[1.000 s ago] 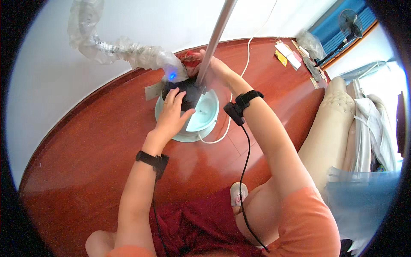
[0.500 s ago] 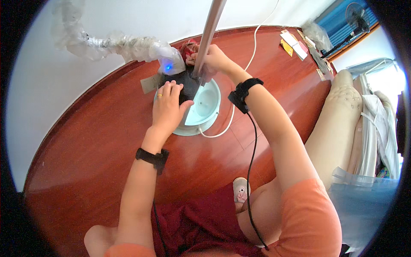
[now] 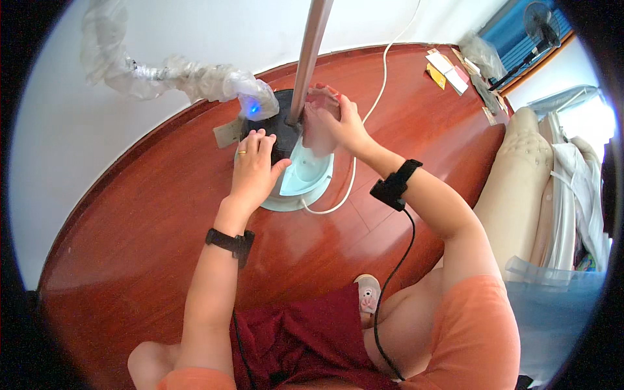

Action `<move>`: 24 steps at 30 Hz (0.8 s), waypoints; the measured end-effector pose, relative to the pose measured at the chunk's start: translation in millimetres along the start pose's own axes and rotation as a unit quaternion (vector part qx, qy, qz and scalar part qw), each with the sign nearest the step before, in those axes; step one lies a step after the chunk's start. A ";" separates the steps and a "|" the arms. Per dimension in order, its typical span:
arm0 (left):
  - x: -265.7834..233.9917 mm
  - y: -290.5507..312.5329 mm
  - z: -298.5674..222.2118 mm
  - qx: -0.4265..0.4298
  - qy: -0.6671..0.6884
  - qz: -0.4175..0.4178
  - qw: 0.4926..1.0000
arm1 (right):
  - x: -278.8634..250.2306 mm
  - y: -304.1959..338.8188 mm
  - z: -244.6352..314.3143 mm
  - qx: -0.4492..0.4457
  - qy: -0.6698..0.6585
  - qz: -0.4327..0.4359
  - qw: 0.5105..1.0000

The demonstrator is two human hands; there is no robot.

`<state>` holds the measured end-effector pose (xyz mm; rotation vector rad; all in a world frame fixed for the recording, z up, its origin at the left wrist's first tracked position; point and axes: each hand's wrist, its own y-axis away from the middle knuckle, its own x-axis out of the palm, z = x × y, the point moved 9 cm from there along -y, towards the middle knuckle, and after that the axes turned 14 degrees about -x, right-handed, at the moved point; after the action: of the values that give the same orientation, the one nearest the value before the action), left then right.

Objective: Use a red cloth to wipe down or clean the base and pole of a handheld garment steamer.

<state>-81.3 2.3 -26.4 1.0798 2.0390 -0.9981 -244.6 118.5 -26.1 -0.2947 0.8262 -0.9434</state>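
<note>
A floor appliance stands before me, with a black top (image 3: 284, 107), a pale blue round base (image 3: 303, 172) and an upright metal pole (image 3: 309, 58). My left hand (image 3: 255, 166) lies flat on the black top, thumb apart, a ring on one finger. To the right of the pole, my right hand (image 3: 344, 129) grips a crumpled red cloth (image 3: 323, 104) against the appliance's side; motion blurs the cloth's lower part. A hose (image 3: 188, 78) wrapped in clear plastic joins the black top, with a blue light (image 3: 254, 109) glowing at its end.
From the base a white cord (image 3: 351, 175) curves back toward the wall (image 3: 227, 32). A paper tag (image 3: 227, 133) sticks out at the left. Papers (image 3: 447, 68) and a black fan (image 3: 541, 26) are at the far right. A beige padded piece of furniture (image 3: 513, 175) lines the right side.
My right hand has come around from behind the pole to its right side, bringing the cloth along. The pole leans slightly more to the left in view. My left hand stays nearly in place.
</note>
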 end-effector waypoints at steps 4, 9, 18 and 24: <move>0.9 1.2 -2.2 0.002 0.006 -0.002 1.000 | 2.4 -38.3 30.4 -0.067 0.163 0.007 0.984; -1.0 1.9 2.6 0.002 0.016 -0.008 1.000 | 54.3 -89.7 9.8 -0.057 0.260 0.224 0.937; -3.2 -1.0 -0.4 -0.005 -0.021 0.003 1.000 | 50.7 -77.3 -2.3 -0.107 0.069 0.281 0.951; 0.2 0.1 1.0 0.003 0.032 0.000 0.999 | 6.6 -30.7 11.6 -0.099 0.023 0.074 0.992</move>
<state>-81.2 1.6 -27.1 1.1286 2.0872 -0.9813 -252.4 94.2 -4.6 -0.3796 0.9725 -0.7326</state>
